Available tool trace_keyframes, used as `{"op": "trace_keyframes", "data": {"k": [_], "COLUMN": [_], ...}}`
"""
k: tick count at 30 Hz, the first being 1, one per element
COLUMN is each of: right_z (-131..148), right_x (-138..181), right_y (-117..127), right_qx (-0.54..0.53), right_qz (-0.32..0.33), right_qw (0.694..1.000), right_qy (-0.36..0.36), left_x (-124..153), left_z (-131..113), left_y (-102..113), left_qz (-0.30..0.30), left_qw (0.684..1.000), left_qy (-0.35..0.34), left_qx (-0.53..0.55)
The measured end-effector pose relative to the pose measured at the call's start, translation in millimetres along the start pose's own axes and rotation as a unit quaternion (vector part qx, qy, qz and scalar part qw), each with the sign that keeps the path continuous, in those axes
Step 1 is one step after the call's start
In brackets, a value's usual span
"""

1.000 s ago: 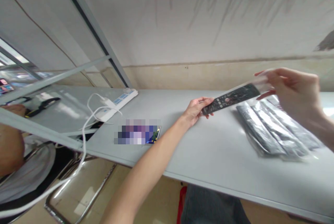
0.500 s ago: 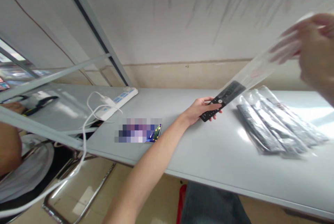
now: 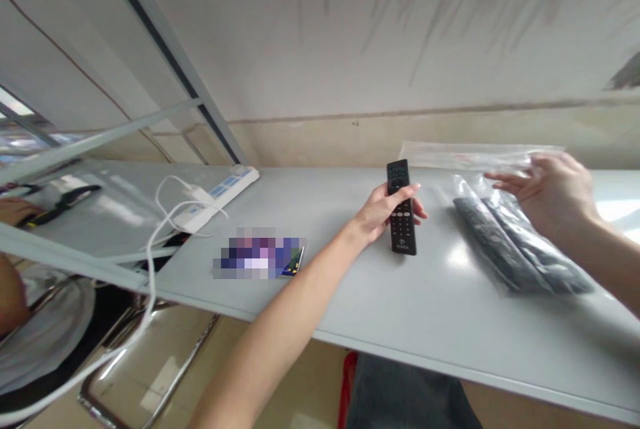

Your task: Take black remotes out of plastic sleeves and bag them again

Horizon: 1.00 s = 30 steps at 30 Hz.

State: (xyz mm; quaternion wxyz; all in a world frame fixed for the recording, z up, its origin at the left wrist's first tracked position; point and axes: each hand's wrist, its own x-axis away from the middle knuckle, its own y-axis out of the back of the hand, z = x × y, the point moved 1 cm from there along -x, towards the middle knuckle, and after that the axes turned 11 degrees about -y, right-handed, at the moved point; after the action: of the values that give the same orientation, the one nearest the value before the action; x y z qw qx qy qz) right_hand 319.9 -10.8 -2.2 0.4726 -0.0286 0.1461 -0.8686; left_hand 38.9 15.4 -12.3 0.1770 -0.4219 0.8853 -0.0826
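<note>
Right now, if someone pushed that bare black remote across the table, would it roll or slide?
Probably slide: the remote looks flat and rigid, and the table is smooth and glossy. Rolling seems unlikely with that slab shape. It is likely light, since the left hand holds it by the fingers alone.

The remote (image 3: 401, 209) in your left hand (image 3: 383, 212) is black with small pale buttons. To the right, the bagged remotes (image 3: 505, 242) show dark grey-black under clear, glossy film. Your table (image 3: 350, 296) is pale grey. Far left on it, the power strip (image 3: 223, 190) is white with blue marks, and its cable (image 3: 149, 269) is white.
</note>
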Motion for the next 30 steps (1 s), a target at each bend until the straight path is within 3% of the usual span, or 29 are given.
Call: {"op": "trace_keyframes", "data": {"k": [5, 8, 12, 16, 23, 30], "right_z": [5.5, 6.1, 0.2, -5.8, -7.0, -5.4], "right_x": [46.7, 55.4, 49.9, 45.0, 46.8, 56.6], "right_y": [-17.2, -16.5, -12.0, -8.8, -7.6, -14.5], "right_qx": [0.063, 0.118, 0.135, 0.103, 0.078, 0.075], "right_qz": [0.066, 0.064, 0.049, 0.041, 0.044, 0.098], "right_qw": [0.996, 0.99, 0.988, 0.993, 0.996, 0.991], "right_qy": [-0.004, 0.033, 0.064, 0.026, -0.007, -0.047], "left_x": [-3.5, -5.2, -2.4, 1.5, 5.0, 8.4], "left_z": [2.5, 4.1, 6.0, 13.8, 22.8, 14.5], "left_y": [4.5, 1.5, -5.8, -8.2, -9.4, -9.6], "left_qz": [-0.056, -0.03, -0.062, -0.052, 0.033, 0.075], "left_qw": [0.974, 0.924, 0.847, 0.824, 0.796, 0.757], "left_qy": [-0.048, -0.075, -0.073, -0.095, -0.107, -0.106], "left_qx": [-0.212, -0.374, -0.522, -0.557, -0.595, -0.641]}}
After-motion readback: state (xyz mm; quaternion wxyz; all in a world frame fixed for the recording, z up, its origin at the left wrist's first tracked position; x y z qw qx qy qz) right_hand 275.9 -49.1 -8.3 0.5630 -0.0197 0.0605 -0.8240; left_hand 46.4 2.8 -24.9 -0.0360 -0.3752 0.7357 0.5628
